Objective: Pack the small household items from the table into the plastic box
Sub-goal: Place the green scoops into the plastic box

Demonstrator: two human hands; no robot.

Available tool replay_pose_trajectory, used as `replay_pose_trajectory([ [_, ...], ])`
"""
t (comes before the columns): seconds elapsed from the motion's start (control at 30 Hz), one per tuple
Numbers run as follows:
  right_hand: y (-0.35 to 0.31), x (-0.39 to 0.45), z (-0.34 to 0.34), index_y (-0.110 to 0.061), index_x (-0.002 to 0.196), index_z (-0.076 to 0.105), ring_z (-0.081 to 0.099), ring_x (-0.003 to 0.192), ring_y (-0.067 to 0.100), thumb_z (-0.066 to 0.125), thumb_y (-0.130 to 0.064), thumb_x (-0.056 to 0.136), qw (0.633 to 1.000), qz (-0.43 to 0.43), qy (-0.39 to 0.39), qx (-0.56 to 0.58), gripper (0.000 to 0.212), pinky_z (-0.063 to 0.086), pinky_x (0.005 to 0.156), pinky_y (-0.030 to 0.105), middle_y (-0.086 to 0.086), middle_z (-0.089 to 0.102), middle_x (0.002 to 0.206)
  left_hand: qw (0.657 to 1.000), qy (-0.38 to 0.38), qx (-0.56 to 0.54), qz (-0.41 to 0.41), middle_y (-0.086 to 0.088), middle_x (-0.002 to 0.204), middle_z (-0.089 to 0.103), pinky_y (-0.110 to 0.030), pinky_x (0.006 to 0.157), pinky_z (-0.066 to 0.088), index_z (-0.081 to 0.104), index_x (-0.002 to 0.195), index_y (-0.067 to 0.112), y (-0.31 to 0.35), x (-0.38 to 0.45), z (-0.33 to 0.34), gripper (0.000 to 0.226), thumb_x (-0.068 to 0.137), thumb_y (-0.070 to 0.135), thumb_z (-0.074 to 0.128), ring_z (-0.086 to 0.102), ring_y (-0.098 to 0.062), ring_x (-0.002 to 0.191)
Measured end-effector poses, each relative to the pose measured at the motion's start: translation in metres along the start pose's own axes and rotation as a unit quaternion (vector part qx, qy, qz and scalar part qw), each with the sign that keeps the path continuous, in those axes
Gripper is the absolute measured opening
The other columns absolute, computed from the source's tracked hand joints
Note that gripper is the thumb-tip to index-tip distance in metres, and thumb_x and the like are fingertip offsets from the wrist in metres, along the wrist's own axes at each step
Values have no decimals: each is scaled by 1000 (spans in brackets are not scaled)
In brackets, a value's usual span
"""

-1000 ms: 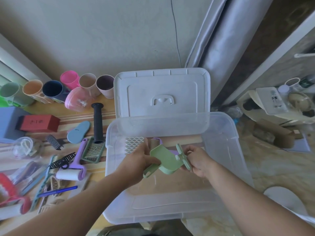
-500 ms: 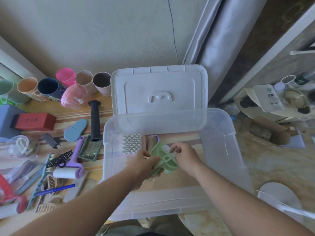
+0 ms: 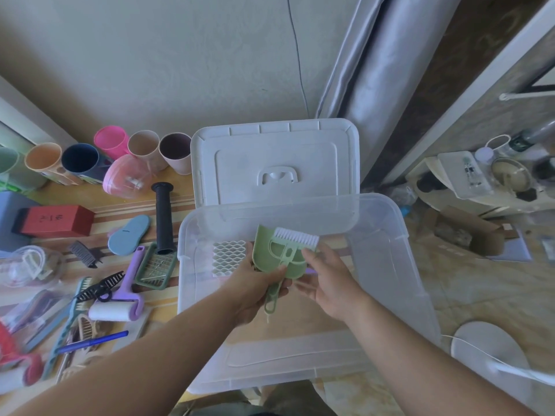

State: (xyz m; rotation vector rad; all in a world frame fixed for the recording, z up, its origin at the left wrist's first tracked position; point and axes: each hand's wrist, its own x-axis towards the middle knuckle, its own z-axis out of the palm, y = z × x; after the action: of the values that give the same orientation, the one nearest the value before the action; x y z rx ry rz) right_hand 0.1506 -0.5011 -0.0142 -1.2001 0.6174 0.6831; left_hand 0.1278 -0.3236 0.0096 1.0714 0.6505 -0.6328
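Green plastic dustpan (image 3: 270, 253) with white-bristled brush (image 3: 295, 238) nested in it, held above the clear plastic box (image 3: 387, 265). Left hand (image 3: 255, 283) grips the dustpan by its handle; right hand (image 3: 327, 280) fingers relaxed, touching the brush, gripping nothing. White mesh piece (image 3: 228, 257) lies inside the box. Lid (image 3: 276, 163) leans upright behind. Red box (image 3: 52, 220) bears dark writing, unreadable. On the counter (image 3: 99, 205) left: cups (image 3: 144, 148), black handle (image 3: 163, 217), purple lint roller (image 3: 118, 301), blue pen (image 3: 93, 342). Box floor mostly bare.
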Motion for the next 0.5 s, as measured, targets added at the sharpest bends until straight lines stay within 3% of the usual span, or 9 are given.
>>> replay_pose_trajectory([
  [0.1,8,-17,6,-26,129,65,76,94,32,65,-32,104,997,34,-61,-29,25,56,84,46,10,78,114,999,49,-9,17,-9,111,77,-52,97,57,59,123,20,-8,5,5,35,92,11,74,74,-32,101],
  [0.2,16,-22,9,-24,127,64,77,100,38,60,-32,107,998,27,-35,-35,22,60,91,53,9,77,119,995,72,59,26,-4,113,76,-46,95,56,58,122,24,-17,4,7,49,82,17,85,72,-27,107],
  [0.3,19,-21,8,-22,123,64,78,96,41,60,-30,108,997,10,-2,-78,18,61,69,42,9,79,110,991,13,122,43,-10,111,76,-47,86,60,66,118,21,-19,2,10,42,82,7,82,74,-28,101],
  [0.37,18,-19,4,-24,116,66,79,89,31,62,-29,106,985,-34,10,-170,12,63,65,43,4,80,102,984,4,170,46,-10,105,77,-43,81,63,70,106,29,-15,-1,11,32,83,9,79,73,-23,91],
  [0.43,10,-14,-6,-32,116,68,77,94,14,66,-33,104,952,-88,9,-292,12,64,84,48,-9,79,103,976,62,199,66,-4,108,72,-27,71,59,58,121,30,-6,-1,4,52,79,14,84,69,-13,88],
  [0.5,0,-9,-17,-39,125,65,71,105,4,66,-38,102,911,-104,-31,-398,23,58,97,42,-19,76,114,943,111,288,127,8,114,64,-28,74,60,39,139,37,2,3,-12,84,72,25,88,67,-10,97],
])
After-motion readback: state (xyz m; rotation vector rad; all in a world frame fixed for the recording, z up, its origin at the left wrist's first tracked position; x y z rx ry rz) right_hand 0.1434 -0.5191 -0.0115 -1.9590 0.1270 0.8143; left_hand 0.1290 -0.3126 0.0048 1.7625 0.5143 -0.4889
